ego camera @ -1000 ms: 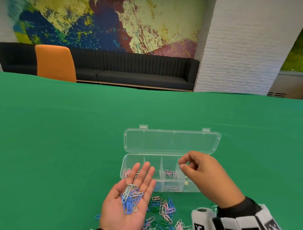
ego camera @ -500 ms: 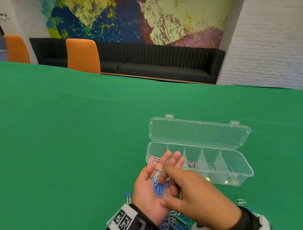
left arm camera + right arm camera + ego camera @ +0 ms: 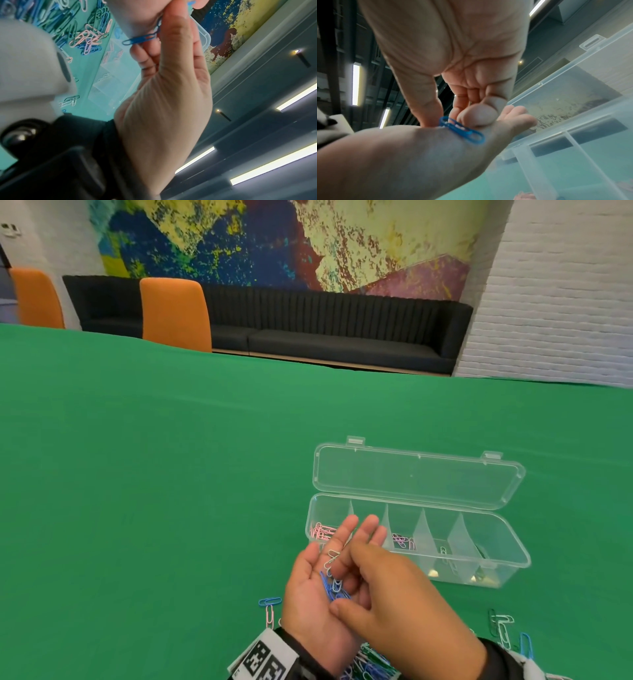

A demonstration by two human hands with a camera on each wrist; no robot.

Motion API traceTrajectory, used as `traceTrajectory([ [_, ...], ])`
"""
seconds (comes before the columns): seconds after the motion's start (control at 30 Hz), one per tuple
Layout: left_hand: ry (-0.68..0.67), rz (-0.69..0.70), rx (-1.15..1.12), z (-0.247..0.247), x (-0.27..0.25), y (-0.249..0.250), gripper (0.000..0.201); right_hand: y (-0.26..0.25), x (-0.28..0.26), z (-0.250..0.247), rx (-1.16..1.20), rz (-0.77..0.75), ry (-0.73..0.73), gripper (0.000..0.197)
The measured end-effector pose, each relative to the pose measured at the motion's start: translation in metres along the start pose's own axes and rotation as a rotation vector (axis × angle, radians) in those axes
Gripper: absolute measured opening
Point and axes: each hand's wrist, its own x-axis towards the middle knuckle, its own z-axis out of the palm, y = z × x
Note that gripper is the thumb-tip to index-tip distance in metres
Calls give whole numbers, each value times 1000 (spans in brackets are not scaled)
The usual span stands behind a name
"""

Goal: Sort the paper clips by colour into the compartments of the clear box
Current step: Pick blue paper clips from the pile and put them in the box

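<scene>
My left hand (image 3: 317,580) lies palm up in front of the clear box (image 3: 524,556) and carries several blue and white paper clips (image 3: 331,578). My right hand (image 3: 337,589) reaches over that palm with curled fingers. In the right wrist view its thumb (image 3: 428,108) and fingertips (image 3: 476,115) pinch a blue paper clip (image 3: 462,129) against the left palm (image 3: 419,155). The same blue paper clip (image 3: 140,39) shows in the left wrist view. The box stands open with its lid (image 3: 418,477) laid back. Pink clips (image 3: 320,530) lie in its leftmost compartment.
Pinkish clips (image 3: 402,541) lie in the third compartment, and a pale clip (image 3: 443,551) in the fourth. A mixed pile of loose clips (image 3: 370,666) lies under my wrists on the green table (image 3: 154,491). Stray clips (image 3: 270,607) lie to the left and more clips (image 3: 503,628) to the right.
My right hand left the box and came down onto the left palm, where its fingers now close on a blue clip. The left hand stayed palm up. My head turned left.
</scene>
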Motion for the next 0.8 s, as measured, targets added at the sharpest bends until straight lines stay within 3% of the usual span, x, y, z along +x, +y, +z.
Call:
traceTrajectory([
  [0.17,-35,-3,-3,-7,2,1,48,-4,-1,2,3,-11,11,30],
  [0.27,-138,-28,-30,-10,1,5,67,-3,-2,0,20,-22,20,35],
  [0.3,-137,-31,-41,-7,0,6,68,-2,-2,-1,30,-28,24,35],
  [0.4,-25,10,-71,-3,2,5,44,3,1,1,87,-42,29,34],
  [0.57,37,36,-94,5,2,5,57,15,6,4,281,-40,45,39],
  [0.8,3,75,-165,9,3,8,52,24,10,2,600,14,63,38],
])
